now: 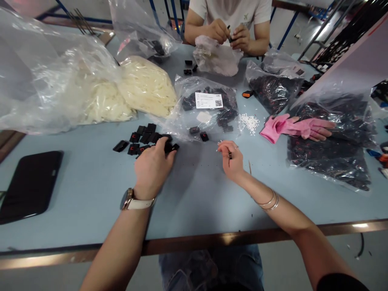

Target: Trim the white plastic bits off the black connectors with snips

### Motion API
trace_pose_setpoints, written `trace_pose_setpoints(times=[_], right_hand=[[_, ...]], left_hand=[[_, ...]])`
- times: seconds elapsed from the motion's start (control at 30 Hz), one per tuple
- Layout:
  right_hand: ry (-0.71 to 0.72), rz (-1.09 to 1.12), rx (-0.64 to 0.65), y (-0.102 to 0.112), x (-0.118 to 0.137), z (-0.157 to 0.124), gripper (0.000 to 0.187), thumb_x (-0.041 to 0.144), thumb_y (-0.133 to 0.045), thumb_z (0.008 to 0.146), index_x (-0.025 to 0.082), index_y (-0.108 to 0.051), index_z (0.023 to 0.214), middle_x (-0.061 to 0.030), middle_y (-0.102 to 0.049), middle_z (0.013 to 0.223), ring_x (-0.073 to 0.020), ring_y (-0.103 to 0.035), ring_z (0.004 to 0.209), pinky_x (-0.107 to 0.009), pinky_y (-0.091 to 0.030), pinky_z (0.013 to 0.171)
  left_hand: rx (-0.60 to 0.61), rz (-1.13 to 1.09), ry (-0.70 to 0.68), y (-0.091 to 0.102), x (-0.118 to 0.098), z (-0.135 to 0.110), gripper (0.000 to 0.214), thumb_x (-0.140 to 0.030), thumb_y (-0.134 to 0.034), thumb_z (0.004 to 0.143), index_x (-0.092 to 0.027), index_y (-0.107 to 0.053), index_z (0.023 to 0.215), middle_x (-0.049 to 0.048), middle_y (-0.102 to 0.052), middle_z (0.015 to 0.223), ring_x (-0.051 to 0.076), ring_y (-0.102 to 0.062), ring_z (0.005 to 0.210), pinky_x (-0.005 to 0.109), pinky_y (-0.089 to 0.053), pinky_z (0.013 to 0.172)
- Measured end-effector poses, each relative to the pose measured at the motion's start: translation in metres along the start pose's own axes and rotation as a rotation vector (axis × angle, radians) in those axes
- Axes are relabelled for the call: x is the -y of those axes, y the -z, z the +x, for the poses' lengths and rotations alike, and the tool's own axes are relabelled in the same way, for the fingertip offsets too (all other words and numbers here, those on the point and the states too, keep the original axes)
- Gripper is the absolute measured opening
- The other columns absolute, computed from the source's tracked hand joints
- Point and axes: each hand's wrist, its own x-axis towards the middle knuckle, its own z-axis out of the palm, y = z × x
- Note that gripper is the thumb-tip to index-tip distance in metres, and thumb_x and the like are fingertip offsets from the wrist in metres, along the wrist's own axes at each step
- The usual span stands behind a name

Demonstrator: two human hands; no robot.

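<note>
A dozen or so black connectors (135,137) lie in one loose pile on the table (188,194), left of centre, partly hidden by the left hand (153,167), so the exact count cannot be told; at least three show a red mark facing up; the white pieces (249,123) form one small heap, too many to count; there are two bags of pale yellow strips (147,87), one labelled bag (209,115) of black parts in the middle, and two pink gloves (298,127) across a clear bag (330,161) at the right; three black parts (187,72) lie near the co-worker (227,24), whose two hands hold a small dark part above a whitish bag (218,56).

The table is smooth and pale blue, with a metal-coloured front edge; one black slab (32,182) rests at its left; behind are blue metal frames and a light floor.

The connectors point in mixed directions; the leftmost has its long axis slanting from near left to far right; the left hand bends its fingers down over the pile, and whether it grips one cannot be told; the right hand (233,163) is curled narrow, tiny white pieces showing at its fingertips.
</note>
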Motion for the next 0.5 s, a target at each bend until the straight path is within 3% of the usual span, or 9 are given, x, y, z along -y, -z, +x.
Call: trace_pose_setpoints(times=[0.07,0.13,0.23,0.37,0.5], right_hand=[[0.041,-0.098,0.06,0.002,-0.003,0.003,0.025,0.022,-0.039,0.092,0.022,-0.063,0.1,-0.0089,-0.063,0.098,-0.0204,-0.058,0.09,-0.036,-0.048,0.08],[0.05,-0.232,0.135,0.005,-0.004,0.006,0.035,0.012,-0.042,0.085,0.022,-0.064,0.11,-0.0099,-0.062,0.105,-0.0217,-0.056,0.093,-0.035,-0.048,0.079],[-0.006,-0.448,0.278,0.007,0.0,0.008,0.046,0.005,-0.045,0.078,0.022,-0.066,0.115,-0.0099,-0.064,0.11,-0.0237,-0.054,0.096,-0.035,-0.048,0.078],[-0.085,-0.656,0.48,0.007,0.008,0.014,0.045,0.008,-0.046,0.083,0.021,-0.065,0.122,-0.0109,-0.062,0.12,-0.0259,-0.051,0.103,-0.036,-0.048,0.08],[-0.117,-0.745,0.57,0.004,0.011,0.03,0.037,0.016,-0.046,0.087,0.02,-0.069,0.116,-0.0115,-0.063,0.12,-0.0276,-0.05,0.106,-0.037,-0.049,0.08]], left_hand=[[-0.048,-0.013,-0.017,0.0,0.001,0.0,0.038,-0.034,-0.06,0.086,-0.019,-0.061,0.121,0.0076,-0.066,0.075,0.028,-0.063,0.075,0.031,-0.041,0.058],[-0.05,-0.052,-0.126,-0.005,-0.001,-0.002,0.03,-0.032,-0.057,0.088,-0.021,-0.064,0.115,0.0058,-0.067,0.074,0.024,-0.064,0.072,0.03,-0.042,0.06],[0.06,-0.068,-0.368,-0.017,-0.007,-0.008,0.022,-0.027,-0.053,0.09,-0.021,-0.069,0.103,0.0053,-0.07,0.077,0.021,-0.065,0.072,0.028,-0.044,0.061],[0.195,-0.058,-0.51,-0.026,-0.017,-0.017,0.022,-0.028,-0.052,0.092,-0.02,-0.07,0.101,0.0063,-0.072,0.08,0.021,-0.067,0.073,0.028,-0.046,0.061],[0.243,-0.074,-0.555,-0.027,-0.022,-0.021,0.021,-0.027,-0.052,0.092,-0.02,-0.069,0.102,0.0057,-0.073,0.083,0.02,-0.067,0.073,0.027,-0.046,0.061]])
